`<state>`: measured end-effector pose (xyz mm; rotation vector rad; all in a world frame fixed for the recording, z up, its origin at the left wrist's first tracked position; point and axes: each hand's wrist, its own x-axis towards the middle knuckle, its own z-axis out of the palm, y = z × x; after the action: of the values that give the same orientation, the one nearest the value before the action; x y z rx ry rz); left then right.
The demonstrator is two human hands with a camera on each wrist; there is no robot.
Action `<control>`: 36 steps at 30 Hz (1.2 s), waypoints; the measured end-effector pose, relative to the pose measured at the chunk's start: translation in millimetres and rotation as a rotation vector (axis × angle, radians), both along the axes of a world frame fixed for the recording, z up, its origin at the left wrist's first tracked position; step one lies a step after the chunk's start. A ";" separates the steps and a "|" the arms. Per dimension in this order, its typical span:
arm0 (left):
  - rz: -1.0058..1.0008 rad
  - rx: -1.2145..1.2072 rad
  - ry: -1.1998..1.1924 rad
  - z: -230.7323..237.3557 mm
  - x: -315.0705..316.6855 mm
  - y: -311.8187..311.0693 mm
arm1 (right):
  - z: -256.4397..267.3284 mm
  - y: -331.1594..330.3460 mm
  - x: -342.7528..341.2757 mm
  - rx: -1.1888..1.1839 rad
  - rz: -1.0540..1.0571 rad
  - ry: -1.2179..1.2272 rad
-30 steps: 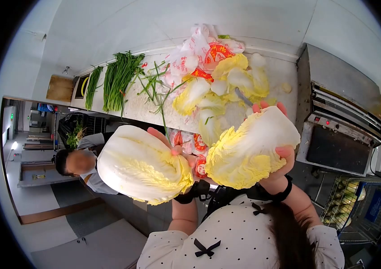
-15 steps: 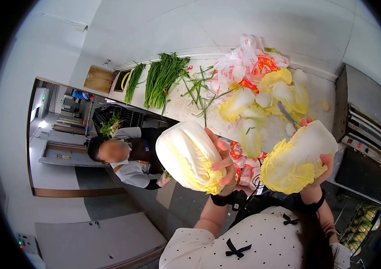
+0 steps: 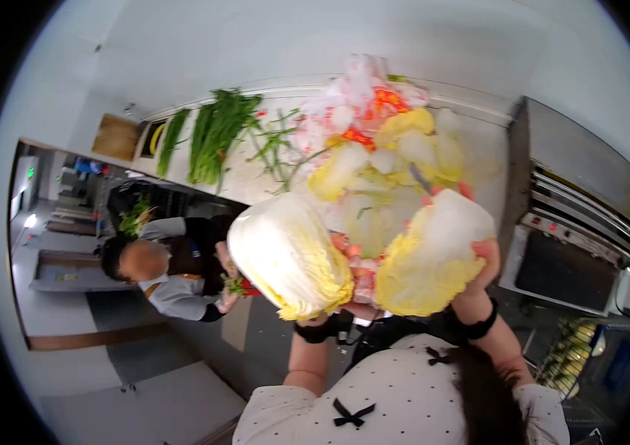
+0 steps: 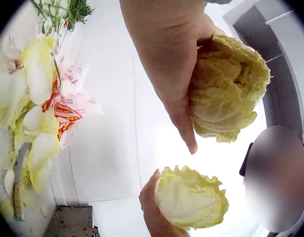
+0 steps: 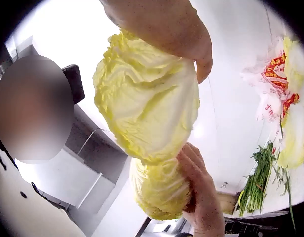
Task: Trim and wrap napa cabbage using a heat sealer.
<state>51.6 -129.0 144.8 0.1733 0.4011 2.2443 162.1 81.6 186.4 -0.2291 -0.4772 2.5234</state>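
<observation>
My left hand (image 4: 166, 59) grips a pale napa cabbage (image 3: 285, 256) from behind; in the head view the cabbage hides most of that hand. At the right, my right hand (image 3: 484, 263) holds another napa cabbage (image 3: 433, 256), its thumb and fingers round the white side. Both cabbages are raised in front of the chest, side by side, yellow leaf ends down toward the body. In the right wrist view, the right hand's cabbage (image 5: 147, 103) partly overlaps the left hand's cabbage (image 5: 159, 190).
Behind the cabbages, loose leaves (image 3: 341, 170), a knife (image 3: 419, 178), printed plastic bags (image 3: 330, 122) and green stalks (image 3: 218, 137) lie on the counter (image 3: 482, 141). A metal machine (image 3: 574, 200) stands right, above a basket of vegetables (image 3: 571, 356). Another person (image 3: 174, 259) stands left.
The left cabbage has turned, and the left fingers seen on its side earlier are now hidden behind it. The right hand keeps its hold. The head view has swung right and back.
</observation>
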 end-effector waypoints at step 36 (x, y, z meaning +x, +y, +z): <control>-0.244 -0.491 0.268 39.9 31.7 42.9 | 28.4 0.0 19.0 1.216 -0.169 0.354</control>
<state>83.3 -86.1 184.6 0.2478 1.0035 1.8261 181.1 81.6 214.8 0.5895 -1.5957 1.6536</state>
